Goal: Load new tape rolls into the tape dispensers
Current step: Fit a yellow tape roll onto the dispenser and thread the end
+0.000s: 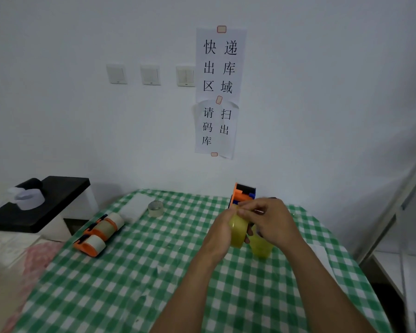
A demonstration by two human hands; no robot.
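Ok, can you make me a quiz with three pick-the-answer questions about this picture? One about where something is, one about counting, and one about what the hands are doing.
1. Where is the clear tape roll?
A) on the floor
B) on the checked tablecloth
C) on a shelf

2. How many light switches can you see?
A) one
B) five
C) three

3. What are the left hand and right hand doing?
A) both holding a yellow tape roll
B) lying flat
C) pressing a switch

Answers:
1 B, it sits on the cloth near the back edge.
2 C, three plates stand in a row.
3 A, the left hand grips the roll and the right hand pinches its top.
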